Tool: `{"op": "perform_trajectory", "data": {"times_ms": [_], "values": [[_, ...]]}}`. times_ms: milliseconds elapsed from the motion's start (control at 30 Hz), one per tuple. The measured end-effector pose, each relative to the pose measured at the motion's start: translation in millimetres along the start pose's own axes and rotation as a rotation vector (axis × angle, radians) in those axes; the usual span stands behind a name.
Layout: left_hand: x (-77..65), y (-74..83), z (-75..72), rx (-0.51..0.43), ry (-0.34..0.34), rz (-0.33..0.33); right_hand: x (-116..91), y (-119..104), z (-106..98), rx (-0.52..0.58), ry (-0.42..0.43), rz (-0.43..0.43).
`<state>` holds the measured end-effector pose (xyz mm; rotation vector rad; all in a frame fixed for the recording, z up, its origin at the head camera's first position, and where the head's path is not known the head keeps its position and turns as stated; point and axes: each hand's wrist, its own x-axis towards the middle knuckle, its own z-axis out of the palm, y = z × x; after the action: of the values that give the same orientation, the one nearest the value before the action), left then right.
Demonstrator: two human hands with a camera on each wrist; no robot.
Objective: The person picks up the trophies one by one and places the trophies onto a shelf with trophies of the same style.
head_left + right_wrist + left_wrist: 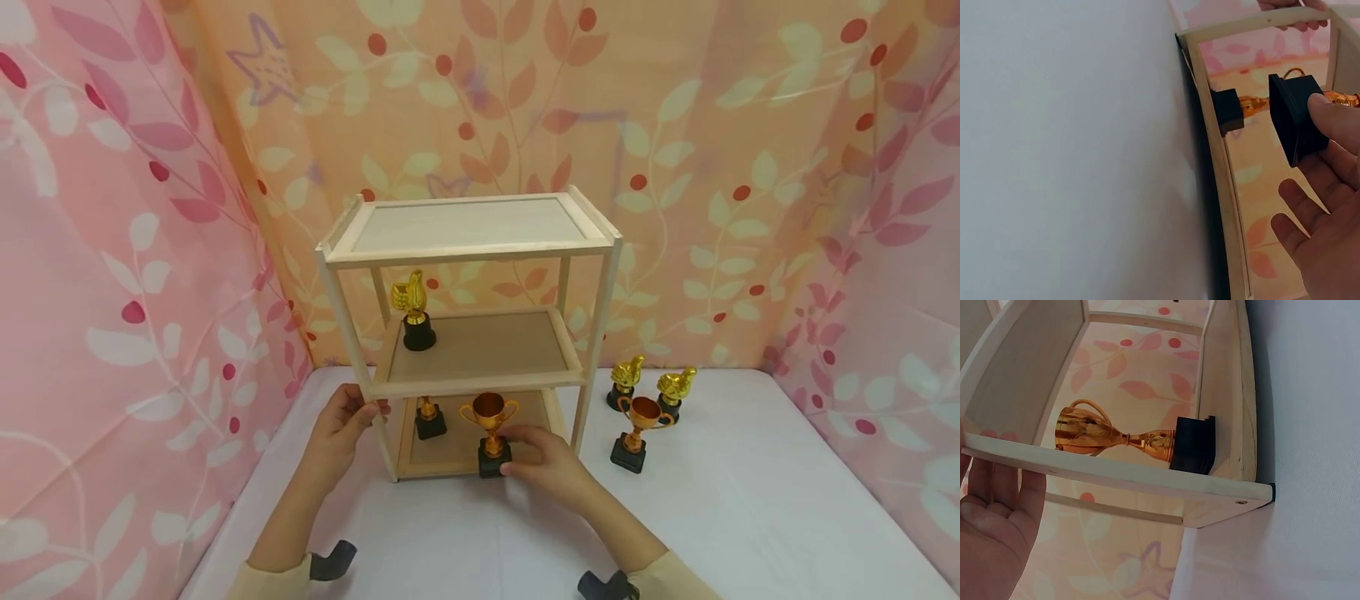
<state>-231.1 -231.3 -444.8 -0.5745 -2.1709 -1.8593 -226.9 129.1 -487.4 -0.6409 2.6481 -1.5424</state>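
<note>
A small copper-gold trophy cup (490, 410) with two handles and a black square base is pinched at its base by my right hand (551, 467). In the right wrist view, thumb and fingers press the black base (1300, 115), its underside showing apart from the shelf edge; the other fingers spread loosely. It is at the front of the bottom tier of a pale wooden three-tier shelf (480, 253). My left hand (333, 437) grips the shelf's front left post. Behind that post, another trophy cup (1147, 444) stands on the bottom tier, partly hidden in the head view.
A gold thumbs-up trophy (416, 312) stands at the left of the middle tier. Right of the shelf, on the white tabletop (720, 517), are another trophy cup (633, 437) and two thumbs-up trophies, one (624, 383) farther left. Patterned curtains (712, 167) surround the table.
</note>
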Motion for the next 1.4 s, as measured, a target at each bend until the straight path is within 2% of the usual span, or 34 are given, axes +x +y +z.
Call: {"op": "perform_trajectory", "data": {"times_ms": [267, 533, 767, 900, 1167, 1400], "values": [[-0.4, 0.8, -0.5, 0.014, 0.010, -0.025, 20.4, 8.4, 8.8, -0.028, 0.003, -0.007], [0.2, -0.6, 0.6, 0.007, 0.007, -0.018, 44.0, 18.5, 18.3, -0.034, 0.006, -0.028], [-0.7, -0.2, 0.5, 0.007, -0.001, -0.014, 62.7, 26.7, 23.5, -0.036, 0.037, 0.035], [-0.2, 0.3, 0.1, 0.009, -0.002, -0.015, 69.8, 29.7, 25.6, -0.020, 0.051, 0.049], [0.6, -1.3, -0.2, 0.009, 0.004, -0.014, 80.6, 36.8, 30.9, -0.042, 0.055, 0.021], [0.2, 0.3, -0.6, 0.019, -0.009, -0.004, 88.2, 43.9, 35.8, -0.092, 0.054, 0.032]]}}
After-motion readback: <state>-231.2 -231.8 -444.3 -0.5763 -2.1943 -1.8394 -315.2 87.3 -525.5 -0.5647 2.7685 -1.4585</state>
